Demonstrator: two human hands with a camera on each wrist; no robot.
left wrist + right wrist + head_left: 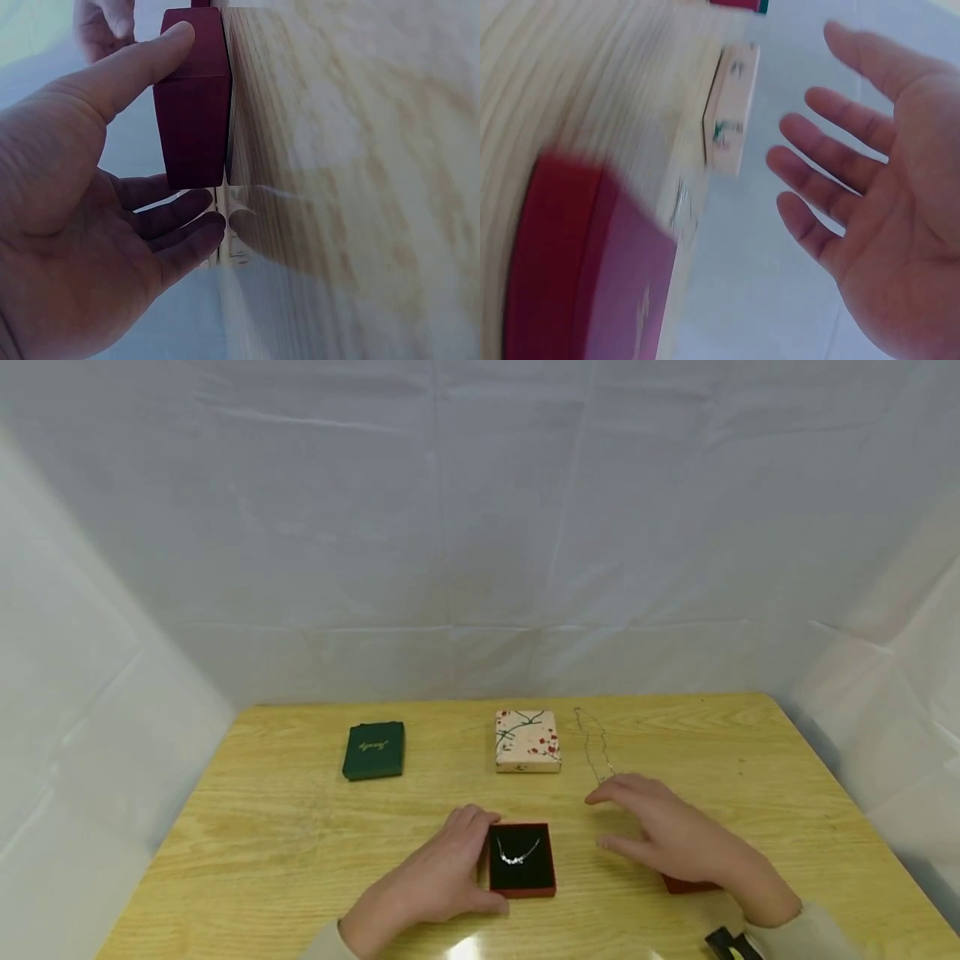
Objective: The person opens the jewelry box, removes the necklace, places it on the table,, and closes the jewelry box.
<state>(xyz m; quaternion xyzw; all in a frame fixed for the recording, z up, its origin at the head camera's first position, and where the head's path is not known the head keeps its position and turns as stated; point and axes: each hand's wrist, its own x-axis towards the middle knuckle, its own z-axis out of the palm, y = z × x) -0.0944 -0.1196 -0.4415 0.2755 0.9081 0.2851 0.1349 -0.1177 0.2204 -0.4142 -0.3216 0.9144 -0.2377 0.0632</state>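
Observation:
A red jewelry box (pixel 553 870) without its lid stands near the front of the table, its black insert (pixel 517 881) facing up. On that insert lies a silver necklace (pixel 514 860). My left hand (pixel 448 875) holds the box from its left side, thumb at the near wall and fingers at the far one. To the right, my right hand (pixel 667 833) hovers with fingers spread, holding nothing. Partly hidden beneath its wrist is a red box lid (pixel 686 886), which looks large and blurred in the right wrist view. A second thin necklace (pixel 588 747) is stretched out beyond the right fingertips.
A dark green jewelry box (pixel 375 750) with gold lettering sits at the back left of the wooden table (pixel 300 827). Back centre holds a cream box (pixel 527 741) with a floral print. White sheeting (pixel 450 527) hangs behind and at both sides.

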